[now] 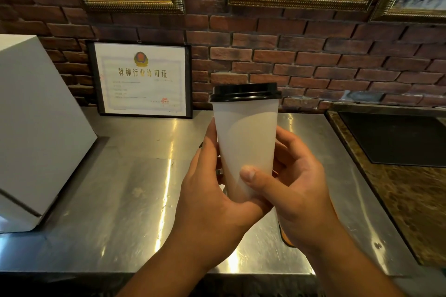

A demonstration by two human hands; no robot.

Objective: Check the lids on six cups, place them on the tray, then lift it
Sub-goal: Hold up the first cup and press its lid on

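The person holds a white cup (246, 137) upright in both hands, raised above the steel tabletop (135, 188). The left hand (207, 190) curls its fingers (210, 142) round the cup's left side. The right hand (296, 190) grips the lower part from the right, its thumb laid across the front. The black lid (245, 92) sits level on the rim, well above the fingers. Beyond the fingers a framed certificate (141, 79) leans against the brick wall (313, 60). Far to their left stands a white box (36, 128).
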